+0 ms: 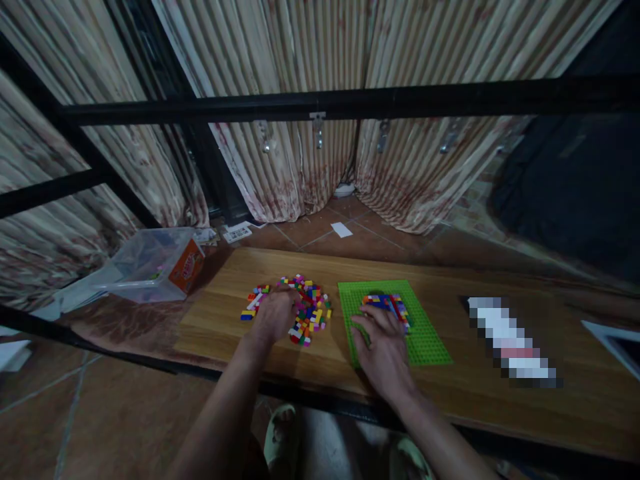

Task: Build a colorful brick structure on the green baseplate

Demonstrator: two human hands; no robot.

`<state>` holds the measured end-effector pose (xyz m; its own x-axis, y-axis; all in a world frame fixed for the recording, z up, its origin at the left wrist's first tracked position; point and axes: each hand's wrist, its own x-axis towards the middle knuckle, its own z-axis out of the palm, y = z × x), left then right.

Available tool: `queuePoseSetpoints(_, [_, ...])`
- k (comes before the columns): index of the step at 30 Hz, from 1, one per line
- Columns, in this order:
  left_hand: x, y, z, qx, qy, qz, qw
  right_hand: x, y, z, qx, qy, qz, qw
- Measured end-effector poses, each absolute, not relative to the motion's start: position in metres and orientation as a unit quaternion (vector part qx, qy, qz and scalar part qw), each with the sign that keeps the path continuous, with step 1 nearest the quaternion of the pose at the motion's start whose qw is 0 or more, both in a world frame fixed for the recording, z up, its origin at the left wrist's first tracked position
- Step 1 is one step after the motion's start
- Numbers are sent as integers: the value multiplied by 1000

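My left hand [277, 316] reaches into a loose pile of small coloured bricks [311, 310] on the wooden board. Its fingers point down among the bricks, and their tips are too blurred and hidden to make out. My right hand [384, 350] rests over the green baseplate [425, 343], thumb apart from the bent fingers. Just beyond those fingers stands a low multicoloured brick build [395, 305] on the plate, with blue, orange, yellow and red pieces. The hand partly covers the build, and I see no brick held in it.
A clear plastic box [150, 267] with an orange label lies at the left end of the wooden board [220, 287]. A pixelated object [513, 340] lies right of the baseplate. A black metal bar [320, 103] crosses in front of the curtains [300, 60].
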<state>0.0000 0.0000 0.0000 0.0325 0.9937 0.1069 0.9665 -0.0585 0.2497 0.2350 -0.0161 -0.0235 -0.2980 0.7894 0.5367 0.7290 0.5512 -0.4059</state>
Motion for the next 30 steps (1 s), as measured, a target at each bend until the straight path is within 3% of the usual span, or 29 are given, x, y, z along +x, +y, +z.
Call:
queuePoseSetpoints(6, [11,-2,10,699,688,177,78,224,-39,-12,-395,-826,87,392])
queuePoseSetpoints(12, [52,-3,12,695,605,315,228,223,-47,-6,-391,-822,132,392])
queuePoseSetpoints(19, [91,-1,5,684,506,392,350,248,-23,-6,-473,-760,145,420])
queuePoseSetpoints(26, [110,4,6,672,488,423,363,267,1,-10,-523,-706,166,448])
queuePoseSetpoints(30, [114,7,4,682,485,421,349,268,8,-12,-518,-678,235,465])
